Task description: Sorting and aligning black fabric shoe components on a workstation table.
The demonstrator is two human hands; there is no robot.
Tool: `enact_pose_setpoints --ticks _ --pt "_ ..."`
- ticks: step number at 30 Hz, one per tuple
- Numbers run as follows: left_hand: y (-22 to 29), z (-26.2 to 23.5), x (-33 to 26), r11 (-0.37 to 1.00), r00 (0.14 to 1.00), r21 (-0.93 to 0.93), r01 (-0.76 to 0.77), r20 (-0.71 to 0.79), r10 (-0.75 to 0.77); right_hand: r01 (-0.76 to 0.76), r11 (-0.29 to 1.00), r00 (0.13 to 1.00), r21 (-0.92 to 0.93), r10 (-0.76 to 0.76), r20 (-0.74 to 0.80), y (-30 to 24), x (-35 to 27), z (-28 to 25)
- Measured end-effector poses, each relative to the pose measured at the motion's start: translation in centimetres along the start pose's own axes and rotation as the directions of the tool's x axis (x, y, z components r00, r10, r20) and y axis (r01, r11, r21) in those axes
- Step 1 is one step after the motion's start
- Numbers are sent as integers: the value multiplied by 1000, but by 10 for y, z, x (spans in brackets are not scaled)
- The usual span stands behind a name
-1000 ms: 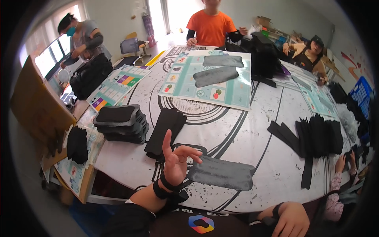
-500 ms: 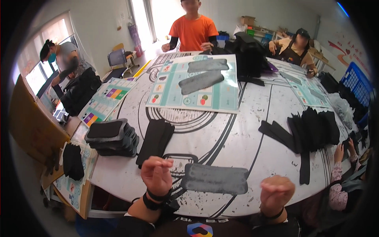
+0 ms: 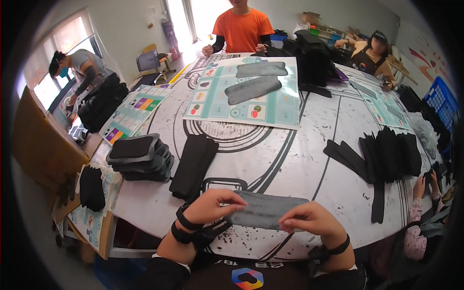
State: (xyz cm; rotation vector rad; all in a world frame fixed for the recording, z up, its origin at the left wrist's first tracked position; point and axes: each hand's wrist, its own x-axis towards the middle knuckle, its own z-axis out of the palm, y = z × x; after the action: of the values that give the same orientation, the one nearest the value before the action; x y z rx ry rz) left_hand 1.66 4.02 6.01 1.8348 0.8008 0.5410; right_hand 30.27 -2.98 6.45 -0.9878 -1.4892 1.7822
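A flat grey strip of padding or cloth with rounded, lobed ends (image 3: 266, 209) lies on the table in front of me. Over its left end, my left hand (image 3: 215, 208) has its thumb and fingers pinched together. At the lower right part of the strip is my right hand (image 3: 314, 220), fingers also drawn into a pinch. Whatever either pinch holds, if anything, is too small to make out. Left of the strip lies a pile of long black cloth pieces (image 3: 195, 166). Beside that pile stands a stack of grey-edged black pads (image 3: 140, 157).
A printed board (image 3: 217, 113) bearing two grey strips lies farther back. Black pieces (image 3: 389, 154) are heaped at the right, with a dark pile (image 3: 309, 58) behind. Across the table stands a person in orange (image 3: 241, 31); other people work at left and right.
Both my hands have moved inward over the grey strip, from either side of it. My view has shifted slightly; the strip and the piles stay in place on the table.
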Motion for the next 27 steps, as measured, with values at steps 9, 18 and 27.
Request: enact_pose_setpoints --ticks 9,18,27 --pt "0 -39 -30 897 912 430 104 -401 86 25 998 961 -56 -39 -275 6 3 -18" --pt "-37 -64 -55 768 867 580 270 -494 68 16 996 943 -89 -45 -331 7 8 -16" --pt "-31 -76 -57 793 899 569 219 -433 62 421 861 670 -286 -508 -542 19 9 -9"
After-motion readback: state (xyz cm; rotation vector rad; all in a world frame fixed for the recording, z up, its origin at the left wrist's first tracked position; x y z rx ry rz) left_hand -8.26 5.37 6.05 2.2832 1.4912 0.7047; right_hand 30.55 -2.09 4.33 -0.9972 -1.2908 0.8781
